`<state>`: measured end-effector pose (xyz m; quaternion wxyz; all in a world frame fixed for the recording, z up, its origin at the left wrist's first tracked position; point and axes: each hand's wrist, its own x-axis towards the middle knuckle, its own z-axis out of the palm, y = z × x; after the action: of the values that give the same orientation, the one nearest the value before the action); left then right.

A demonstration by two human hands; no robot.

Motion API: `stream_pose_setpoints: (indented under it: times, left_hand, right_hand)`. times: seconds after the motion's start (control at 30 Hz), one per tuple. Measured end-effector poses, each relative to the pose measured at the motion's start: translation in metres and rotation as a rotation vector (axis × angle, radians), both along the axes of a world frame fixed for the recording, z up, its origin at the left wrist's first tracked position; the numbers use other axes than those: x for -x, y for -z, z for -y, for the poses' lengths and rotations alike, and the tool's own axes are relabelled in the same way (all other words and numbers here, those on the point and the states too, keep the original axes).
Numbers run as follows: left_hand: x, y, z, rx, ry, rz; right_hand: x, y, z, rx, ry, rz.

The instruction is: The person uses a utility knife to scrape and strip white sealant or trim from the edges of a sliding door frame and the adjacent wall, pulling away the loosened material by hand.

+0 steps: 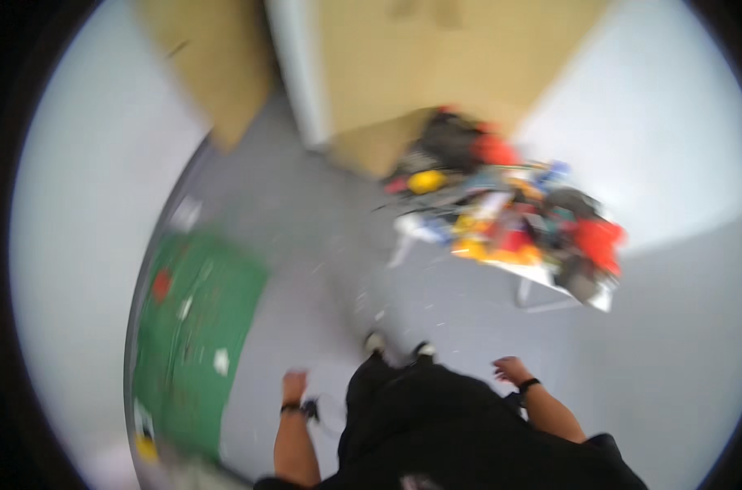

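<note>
My left hand (294, 384) hangs at my left side above the grey floor, smeared by motion. A dark band with a small black device (309, 408) sits at that wrist. On the other side, my right hand (512, 370) hangs clear of my body with its fingers loosely bent and a little apart; I see nothing held in it. That wrist wears a black band (530, 384). Both hands are apart from the white table (542, 276) ahead to the right. A jumbled heap of coloured items (502, 220) covers its top, too blurred to name singly.
A green mat (195, 327) lies on the floor to the left, with small white scraps and a red patch on it. Ahead stand tan panels (436, 61) and a white post (302, 82). Pale walls flank both sides. My shoes (375, 343) stand on the grey floor (306, 286).
</note>
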<state>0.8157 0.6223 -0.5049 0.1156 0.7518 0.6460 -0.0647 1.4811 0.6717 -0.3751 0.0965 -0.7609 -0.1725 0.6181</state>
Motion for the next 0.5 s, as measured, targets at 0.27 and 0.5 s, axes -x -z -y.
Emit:
stream_pose_setpoints:
  times: [0.27, 0.5]
  left_hand:
    - [-0.081, -0.028, -0.091, 0.933, -0.771, 0.688]
    - [-0.223, -0.082, -0.2, 0.823, -0.468, 0.703]
  right_hand:
    - [-0.036, -0.032, 0.088, -0.076, 0.373, 0.101]
    - [-0.025, -0.008, 0.236, 0.094, 0.78, 0.064]
